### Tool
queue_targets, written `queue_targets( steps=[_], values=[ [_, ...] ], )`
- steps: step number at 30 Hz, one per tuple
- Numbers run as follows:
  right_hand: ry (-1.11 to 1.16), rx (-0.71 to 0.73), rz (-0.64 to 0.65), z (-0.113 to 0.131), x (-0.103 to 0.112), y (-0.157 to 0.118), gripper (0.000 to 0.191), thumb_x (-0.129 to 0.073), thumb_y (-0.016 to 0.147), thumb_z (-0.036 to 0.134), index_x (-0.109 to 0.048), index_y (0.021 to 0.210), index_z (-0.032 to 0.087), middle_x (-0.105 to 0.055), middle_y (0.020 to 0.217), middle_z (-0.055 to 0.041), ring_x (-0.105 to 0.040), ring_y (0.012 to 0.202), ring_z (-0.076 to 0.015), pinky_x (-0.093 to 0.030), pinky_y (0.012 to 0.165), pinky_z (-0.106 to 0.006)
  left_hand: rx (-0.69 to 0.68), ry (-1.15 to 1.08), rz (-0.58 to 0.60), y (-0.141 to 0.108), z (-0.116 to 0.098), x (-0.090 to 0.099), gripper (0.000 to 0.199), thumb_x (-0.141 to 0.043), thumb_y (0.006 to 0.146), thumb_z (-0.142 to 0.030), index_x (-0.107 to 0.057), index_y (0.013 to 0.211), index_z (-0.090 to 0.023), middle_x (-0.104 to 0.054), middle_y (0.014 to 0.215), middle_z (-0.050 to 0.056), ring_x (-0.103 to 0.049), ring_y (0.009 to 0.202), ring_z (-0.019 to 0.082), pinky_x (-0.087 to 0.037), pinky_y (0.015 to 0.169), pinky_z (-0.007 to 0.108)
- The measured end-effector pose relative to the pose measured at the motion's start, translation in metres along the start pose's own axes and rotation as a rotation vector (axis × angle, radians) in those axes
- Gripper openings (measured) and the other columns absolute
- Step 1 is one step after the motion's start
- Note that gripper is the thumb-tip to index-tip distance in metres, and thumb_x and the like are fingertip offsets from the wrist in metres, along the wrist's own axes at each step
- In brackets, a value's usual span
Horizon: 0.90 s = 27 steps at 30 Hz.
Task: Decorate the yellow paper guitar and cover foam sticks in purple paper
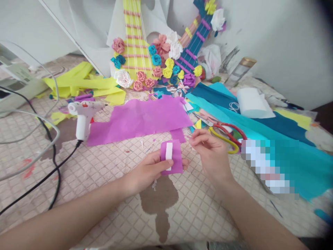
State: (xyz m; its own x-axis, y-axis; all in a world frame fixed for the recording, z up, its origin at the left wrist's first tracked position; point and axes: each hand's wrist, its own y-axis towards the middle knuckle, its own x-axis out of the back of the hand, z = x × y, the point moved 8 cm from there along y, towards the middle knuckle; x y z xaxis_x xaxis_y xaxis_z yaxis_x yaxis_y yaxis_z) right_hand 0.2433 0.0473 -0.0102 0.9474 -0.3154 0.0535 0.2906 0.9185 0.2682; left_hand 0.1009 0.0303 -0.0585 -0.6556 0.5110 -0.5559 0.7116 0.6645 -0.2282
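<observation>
My left hand [153, 166] holds a small purple paper piece [177, 156] over the near middle of the table, thumb on top and fingertips showing past its right edge. A narrow white strip [169, 151] lies upright on the purple piece, its lower part under my thumb. Just to the right, my right hand [212, 152] is raised with thumb and fingers pinched together, apart from the paper. Whatever it may grip is too small to make out. Behind both hands lies a large purple sheet [148, 116]. Scissors [229, 128] with red handles rest beyond my right hand.
A white glue gun [82, 119] stands at left, its black cord [65, 158] trailing forward. Yellow paper [78, 81] lies behind it. Two flower-trimmed paper guitars [136, 52] lean at the back. Teal sheets [291, 156], a white roll [252, 102] and a pixelated object [267, 168] occupy the right.
</observation>
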Motion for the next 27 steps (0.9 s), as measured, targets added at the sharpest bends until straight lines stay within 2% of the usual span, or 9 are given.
queue_targets(
  steps=[4, 9, 12, 15, 17, 20, 23, 27],
  values=[
    [-0.005, -0.057, -0.019, -0.0066, 0.0023, 0.0018, 0.021, -0.063, 0.065, 0.012, -0.048, 0.052, 0.020, -0.053, 0.081, 0.0003, -0.053, 0.080, -0.0139, -0.045, 0.073, -0.030, 0.024, 0.023, -0.012, -0.0012, 0.0016, -0.0010, 0.026, -0.060, 0.079, -0.027, -0.063, 0.102, -0.015, -0.069, 0.103, 0.010, -0.061, 0.104, 0.027, -0.039, 0.096, 0.042],
    [0.057, -0.143, 0.007, -0.0081, -0.0008, 0.0029, 0.031, -0.066, 0.064, 0.011, -0.036, 0.061, 0.021, -0.051, 0.073, 0.0041, -0.049, 0.067, -0.0090, -0.042, 0.062, -0.024, 0.024, -0.008, -0.022, -0.0005, 0.0029, 0.0010, 0.029, -0.061, 0.078, -0.027, -0.061, 0.105, -0.015, -0.069, 0.105, 0.010, -0.062, 0.102, 0.026, -0.040, 0.095, 0.040],
    [0.052, -0.170, 0.045, -0.0057, -0.0036, 0.0030, 0.030, -0.070, 0.063, 0.017, -0.041, 0.068, 0.021, -0.052, 0.074, 0.0047, -0.051, 0.065, -0.0088, -0.044, 0.059, -0.023, 0.016, -0.021, -0.019, 0.0000, 0.0031, 0.0012, 0.030, -0.061, 0.078, -0.027, -0.061, 0.105, -0.014, -0.069, 0.105, 0.011, -0.062, 0.100, 0.025, -0.040, 0.095, 0.039],
    [-0.020, -0.168, 0.068, -0.0039, -0.0033, 0.0033, 0.023, -0.073, 0.063, 0.022, -0.052, 0.073, 0.021, -0.057, 0.071, 0.0035, -0.055, 0.063, -0.0107, -0.046, 0.059, -0.025, 0.015, -0.041, -0.027, 0.0002, 0.0031, 0.0014, 0.029, -0.063, 0.076, -0.026, -0.062, 0.102, -0.013, -0.070, 0.101, 0.011, -0.063, 0.098, 0.025, -0.041, 0.094, 0.039],
    [-0.074, -0.163, 0.083, -0.0046, -0.0029, 0.0032, 0.014, -0.072, 0.065, 0.023, -0.060, 0.072, 0.020, -0.061, 0.069, 0.0016, -0.056, 0.062, -0.0116, -0.047, 0.060, -0.027, 0.017, -0.061, -0.033, 0.0004, 0.0032, 0.0012, 0.028, -0.064, 0.075, -0.025, -0.063, 0.100, -0.013, -0.071, 0.096, 0.010, -0.064, 0.096, 0.024, -0.041, 0.093, 0.038],
    [-0.065, -0.152, 0.070, -0.0062, -0.0010, 0.0021, 0.008, -0.073, 0.064, 0.022, -0.065, 0.066, 0.020, -0.065, 0.078, -0.0014, -0.058, 0.066, -0.0127, -0.048, 0.063, -0.029, 0.008, -0.079, -0.026, 0.0009, 0.0018, -0.0003, 0.026, -0.064, 0.075, -0.025, -0.063, 0.098, -0.013, -0.072, 0.091, 0.009, -0.064, 0.095, 0.023, -0.041, 0.093, 0.038],
    [-0.033, -0.160, 0.049, -0.0081, 0.0001, 0.0005, 0.013, -0.075, 0.061, 0.021, -0.062, 0.059, 0.019, -0.065, 0.081, -0.0019, -0.060, 0.069, -0.0135, -0.049, 0.063, -0.028, 0.021, -0.040, -0.021, 0.0004, 0.0018, -0.0016, 0.025, -0.062, 0.077, -0.025, -0.062, 0.098, -0.013, -0.071, 0.091, 0.009, -0.064, 0.096, 0.024, -0.040, 0.093, 0.039],
    [-0.039, -0.207, 0.026, -0.0102, 0.0012, -0.0010, 0.030, -0.078, 0.056, 0.022, -0.049, 0.051, 0.017, -0.062, 0.073, -0.0010, -0.057, 0.061, -0.0114, -0.045, 0.050, -0.023, 0.016, 0.032, 0.003, -0.0025, 0.0007, -0.0045, 0.031, -0.057, 0.081, -0.025, -0.052, 0.111, -0.016, -0.069, 0.096, 0.007, -0.062, 0.098, 0.021, -0.041, 0.092, 0.038]
  ],
)
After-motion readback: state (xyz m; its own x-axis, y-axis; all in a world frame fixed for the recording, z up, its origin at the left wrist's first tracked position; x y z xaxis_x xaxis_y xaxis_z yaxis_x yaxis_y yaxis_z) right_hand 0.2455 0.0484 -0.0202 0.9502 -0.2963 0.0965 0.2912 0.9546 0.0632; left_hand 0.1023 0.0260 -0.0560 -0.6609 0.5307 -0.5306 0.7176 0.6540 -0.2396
